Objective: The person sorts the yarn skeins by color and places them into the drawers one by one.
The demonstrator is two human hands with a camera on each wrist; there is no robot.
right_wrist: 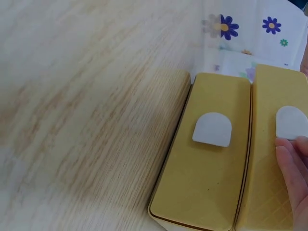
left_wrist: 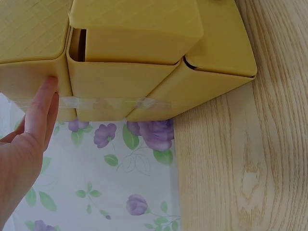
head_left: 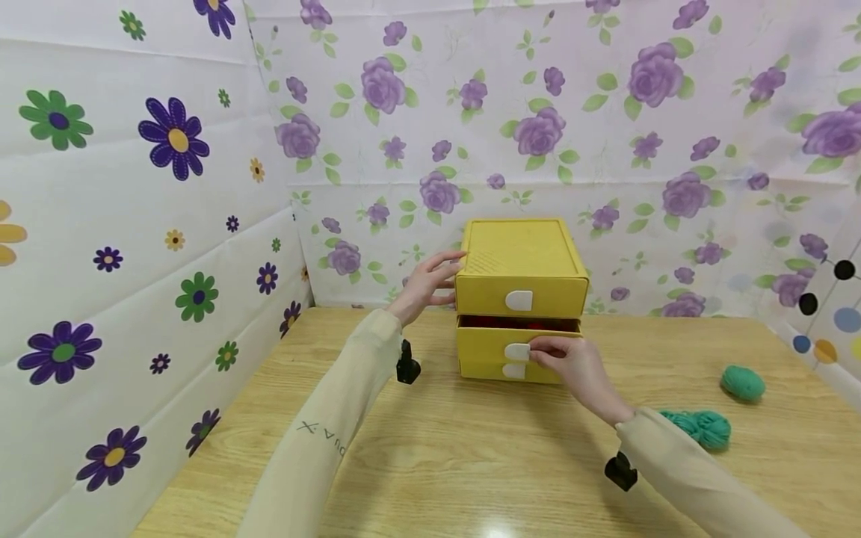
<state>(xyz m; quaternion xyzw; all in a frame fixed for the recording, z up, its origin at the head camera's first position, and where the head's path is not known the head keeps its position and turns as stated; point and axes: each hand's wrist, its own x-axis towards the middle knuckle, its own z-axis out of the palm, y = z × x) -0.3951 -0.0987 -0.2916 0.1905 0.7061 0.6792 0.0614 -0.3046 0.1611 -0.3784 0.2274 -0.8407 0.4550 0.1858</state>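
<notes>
A yellow chest of three stacked drawers (head_left: 521, 250) stands near the back of the table, each drawer with a white rounded pull. The middle drawer (head_left: 487, 341) sticks out partway, and a bit of red shows in its dark gap. My right hand (head_left: 584, 373) pinches the white pull (head_left: 516, 351) of that drawer between thumb and fingers. On the chest's left side, my left hand (head_left: 424, 288) has its fingers extended against the top section; in the left wrist view a fingertip touches its side wall (left_wrist: 29, 77). The bottom drawer (right_wrist: 202, 178) is flush in its frame.
Two balls of green yarn lie on the table at the right: a small one (head_left: 743, 382) farther back and a larger one (head_left: 706, 429) partly behind my right sleeve. A flowered cloth (head_left: 383, 149) hangs behind the chest, with another patterned sheet (head_left: 155, 246) along the left.
</notes>
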